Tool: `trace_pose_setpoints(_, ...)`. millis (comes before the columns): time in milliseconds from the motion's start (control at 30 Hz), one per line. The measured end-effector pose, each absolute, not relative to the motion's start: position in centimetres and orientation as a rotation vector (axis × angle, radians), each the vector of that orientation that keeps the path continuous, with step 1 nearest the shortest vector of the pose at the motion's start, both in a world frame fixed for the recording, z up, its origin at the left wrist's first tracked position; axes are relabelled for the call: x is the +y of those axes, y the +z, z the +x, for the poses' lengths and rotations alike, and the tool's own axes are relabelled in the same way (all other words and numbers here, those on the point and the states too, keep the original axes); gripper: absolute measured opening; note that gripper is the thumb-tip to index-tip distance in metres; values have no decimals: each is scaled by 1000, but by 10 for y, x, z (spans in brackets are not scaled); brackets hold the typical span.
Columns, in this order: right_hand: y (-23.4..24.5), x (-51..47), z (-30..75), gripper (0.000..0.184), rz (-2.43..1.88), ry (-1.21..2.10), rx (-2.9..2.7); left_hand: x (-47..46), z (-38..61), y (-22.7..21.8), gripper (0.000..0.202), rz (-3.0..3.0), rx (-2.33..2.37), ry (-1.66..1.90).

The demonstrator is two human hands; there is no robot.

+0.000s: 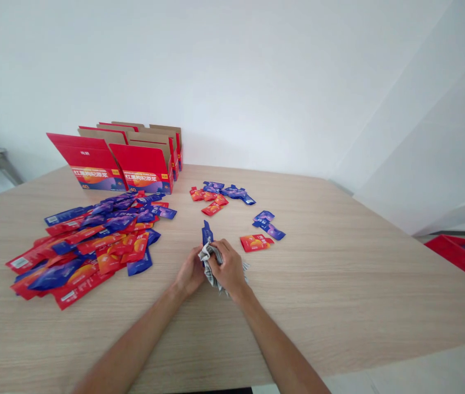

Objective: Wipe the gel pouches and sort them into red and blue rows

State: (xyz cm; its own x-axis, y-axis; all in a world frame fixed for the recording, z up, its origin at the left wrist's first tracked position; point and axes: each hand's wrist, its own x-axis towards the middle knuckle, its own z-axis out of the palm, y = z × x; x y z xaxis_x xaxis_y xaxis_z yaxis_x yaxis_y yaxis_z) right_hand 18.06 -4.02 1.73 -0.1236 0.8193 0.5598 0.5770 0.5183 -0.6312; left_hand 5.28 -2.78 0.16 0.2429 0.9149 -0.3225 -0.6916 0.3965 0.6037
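My left hand [190,272] is closed on a blue pouch [206,232], whose narrow top end sticks up past the fingers. A crumpled grey-and-white striped cloth [212,268] is gripped in my right hand [229,265] and pressed against that pouch. The cloth and fingers hide the pouch's lower part. Just right of my hands lie red pouches [252,243], with a few blue pouches [269,225] behind them. Farther back rests a small group of red pouches [214,206] and blue pouches [236,192].
A large heap of red and blue pouches [104,235] covers the table's left side. Behind it stand several red cartons [139,164] with raised flaps, near the white wall [257,82]. A red box [462,254] is beyond the table's [339,295] right edge.
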Motion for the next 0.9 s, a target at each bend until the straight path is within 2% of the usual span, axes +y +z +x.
trace_pose_setpoints(100, 24, -38, 187, 15, -1133, 309, -1721, -27, 53, -3, 8, 406, 648, 1153)
trace_pose_setpoints(300, 32, -33, 202, 11, -1092, 216, -1571, -23, 51, -10, 21, 302, 623, 1137)
trace_pose_setpoints(467, 35, -34, 206, 9, -1080, 208, -1520, -21, 51, -3, 21, 203, 624, 1051)
trace_pose_setpoints(700, 32, -35, 203, 9, -1009, 191, -1562, -23, 52, 2, 48, 212, 434, 999)
trace_pose_setpoints(900, 31, -39, 202, 19, -984, 288, -1894, -19, 52, -3, 41, 172, 578, 1106)
